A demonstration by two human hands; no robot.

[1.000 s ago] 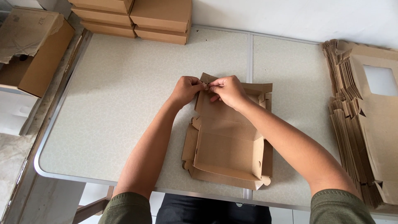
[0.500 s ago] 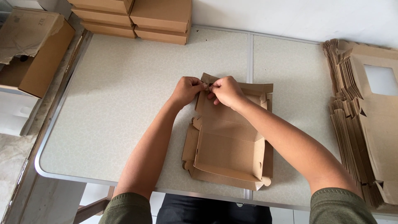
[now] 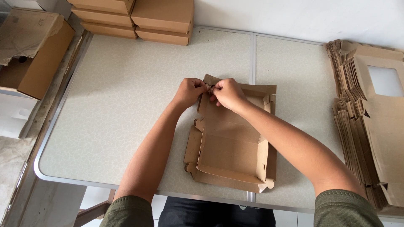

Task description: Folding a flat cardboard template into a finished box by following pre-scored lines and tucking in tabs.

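A brown cardboard box blank (image 3: 229,153), partly folded into a shallow tray, lies on the speckled table (image 3: 126,105) in front of me. My left hand (image 3: 189,92) and my right hand (image 3: 227,93) meet at its far left corner. Both pinch a small flap there with their fingertips. The near walls of the tray stand up, and the far lid panel (image 3: 252,90) lies behind my right hand.
A thick stack of flat windowed box blanks (image 3: 370,117) lies at the right edge. Finished closed boxes (image 3: 139,17) are stacked at the far side. An open carton (image 3: 29,46) sits left of the table. A metal seam (image 3: 253,59) runs across the tabletop.
Both hands stay at the far left corner. Their fingers have drawn slightly closer on the flap. The box has hardly moved.
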